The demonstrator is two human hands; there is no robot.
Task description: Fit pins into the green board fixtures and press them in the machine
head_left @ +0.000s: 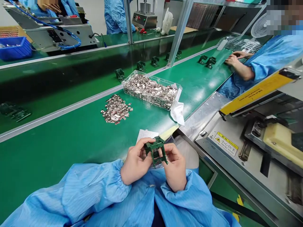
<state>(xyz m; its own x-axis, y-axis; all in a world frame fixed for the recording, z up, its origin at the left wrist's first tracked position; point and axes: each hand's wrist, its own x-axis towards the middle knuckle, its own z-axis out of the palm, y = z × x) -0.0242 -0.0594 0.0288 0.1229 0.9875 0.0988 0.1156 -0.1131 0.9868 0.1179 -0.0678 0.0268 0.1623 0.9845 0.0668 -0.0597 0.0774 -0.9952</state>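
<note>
Between my two hands is a dark green plastic frame (156, 147) with an open middle and thin metal pins on its right side. My left hand (136, 161) grips its left side, with fingers behind and thumb in front. The fingers of my right hand (174, 165) close on its right side, one fingertip at the opening. Whether a small part is pinched there I cannot make out. Just behind the hands lies a ridged silvery tray (146, 135). Farther off, a loose pile of small metal pieces (115, 109) rests on the green bench.
A clear box (151, 91) full of metal pieces stands beyond the pile, a white cloth (177, 113) at its corner. More green frames (141, 66) sit along the conveyor. A machine (248, 148) borders the right. A co-worker's hands (236, 60) are at the far right.
</note>
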